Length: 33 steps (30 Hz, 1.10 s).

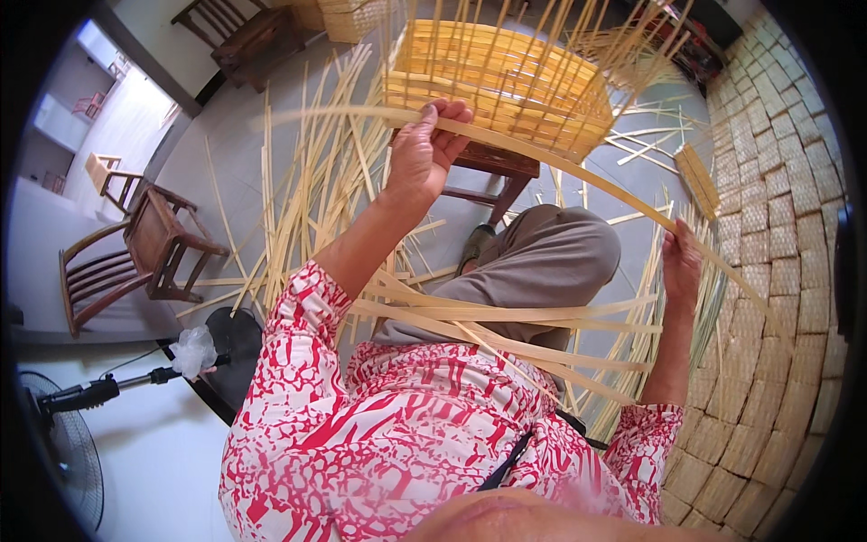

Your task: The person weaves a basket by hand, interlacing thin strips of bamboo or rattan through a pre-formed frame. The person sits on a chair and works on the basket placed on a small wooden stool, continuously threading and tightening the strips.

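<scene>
A long, pale bamboo strip arches between my two raised hands, in front of a half-woven bamboo basket. My left hand pinches it near the basket's lower left corner, and its left end runs past my fingers and blurs. Farther right and lower, my right hand is closed on the same strip, which continues beyond it toward the right. Tall upright stakes rise from the basket's rim. The basket rests on a dark wooden stool. Several loose strips lie across my lap.
Many bamboo strips are strewn over the grey floor at left. Stacked woven pieces form a wall along the right. A wooden chair stands at left, a fan at lower left. Another chair is at the back.
</scene>
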Motion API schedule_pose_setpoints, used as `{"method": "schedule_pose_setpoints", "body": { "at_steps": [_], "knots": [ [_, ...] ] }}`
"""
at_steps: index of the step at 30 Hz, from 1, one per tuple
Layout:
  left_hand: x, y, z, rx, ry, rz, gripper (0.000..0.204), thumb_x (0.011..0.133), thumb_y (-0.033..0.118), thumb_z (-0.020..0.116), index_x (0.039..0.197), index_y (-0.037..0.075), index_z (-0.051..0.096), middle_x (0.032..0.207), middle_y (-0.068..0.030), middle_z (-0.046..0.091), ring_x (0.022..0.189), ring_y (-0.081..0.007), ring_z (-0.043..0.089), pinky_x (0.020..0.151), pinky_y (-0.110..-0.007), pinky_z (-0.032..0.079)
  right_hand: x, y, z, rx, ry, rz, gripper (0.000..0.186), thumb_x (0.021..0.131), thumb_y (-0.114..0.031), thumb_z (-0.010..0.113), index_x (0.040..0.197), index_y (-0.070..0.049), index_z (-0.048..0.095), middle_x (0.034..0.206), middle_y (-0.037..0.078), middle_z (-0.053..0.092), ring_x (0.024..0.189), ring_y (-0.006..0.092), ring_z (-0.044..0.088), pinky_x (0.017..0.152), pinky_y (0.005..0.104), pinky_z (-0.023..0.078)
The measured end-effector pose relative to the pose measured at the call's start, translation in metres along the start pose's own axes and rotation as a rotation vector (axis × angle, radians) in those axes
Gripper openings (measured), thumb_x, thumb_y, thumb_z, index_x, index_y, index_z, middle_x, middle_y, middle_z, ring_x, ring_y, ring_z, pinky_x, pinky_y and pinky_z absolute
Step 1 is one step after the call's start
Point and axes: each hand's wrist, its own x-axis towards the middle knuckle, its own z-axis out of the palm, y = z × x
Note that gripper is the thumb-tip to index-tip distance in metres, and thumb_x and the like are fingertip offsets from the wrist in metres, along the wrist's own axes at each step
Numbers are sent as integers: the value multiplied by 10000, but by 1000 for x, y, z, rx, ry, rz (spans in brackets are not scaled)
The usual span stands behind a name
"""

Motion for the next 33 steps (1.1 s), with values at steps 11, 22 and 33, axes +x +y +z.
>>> {"method": "schedule_pose_setpoints", "body": {
  "at_steps": [11,22,33],
  "knots": [
    [22,-36,-5,209,-260,48,345,1072,307,514,1252,32,618,1123,-97,700,985,-162,701,882,-318,613,-31,-5,-22,-128,185,506,260,1029,-195,582,1123,40,645,976,147,730,839,222,733,749,342,631],
    [-26,-75,44,228,-582,-250,408,1075,334,500,1317,20,600,1203,-121,673,1112,-177,661,950,-321,583,-23,-24,185,-1033,-732,-174,178,1028,-184,568,1032,-14,619,736,83,589,685,163,539,662,313,478],
    [98,107,-9,1382,-254,644,605,935,176,726,1442,-38,474,1380,-277,571,1292,-306,575,992,-355,535,50,-15,129,-252,158,-634,202,1079,-170,471,1121,-12,590,938,100,703,785,179,704,694,289,555]
  ]
}}
